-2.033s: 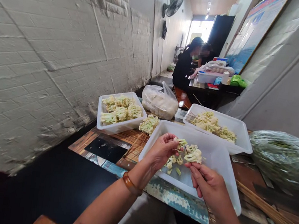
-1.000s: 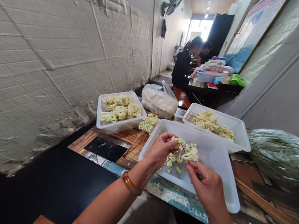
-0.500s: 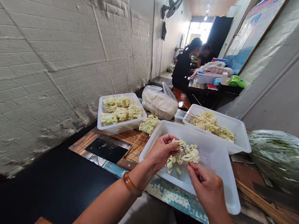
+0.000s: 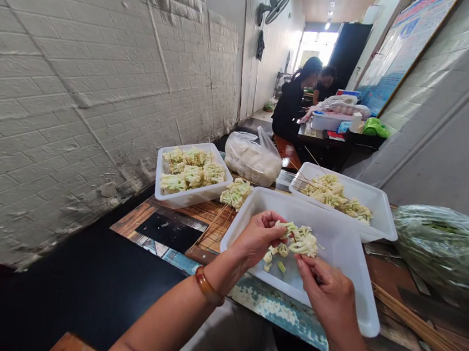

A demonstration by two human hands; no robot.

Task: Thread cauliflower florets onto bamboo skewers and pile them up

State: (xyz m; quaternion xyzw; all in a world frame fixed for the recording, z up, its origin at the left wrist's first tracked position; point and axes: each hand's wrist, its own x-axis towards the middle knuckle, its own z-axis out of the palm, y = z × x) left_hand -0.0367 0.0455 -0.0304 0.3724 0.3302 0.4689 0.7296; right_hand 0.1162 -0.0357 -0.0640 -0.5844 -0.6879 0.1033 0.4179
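Here's the cauliflower floret, up between two hands over the near tub, a skewer showing beside it. The left hand has its fingers closed in a pinch on a smaller green-stemmed piece; the right hand pinches tight too, fingertips on the skewer just under the floret. Loose florets lie below, toward the tub's left side, and its pale floor runs on to the right wall. Tight quarters behind: the far right tub sits right up at the back rim. A skewered bunch fills the gap to the left tub. Out front, a blue strip of worktop separates tub from edge; rightward, bundled bamboo sticks lie alongside.
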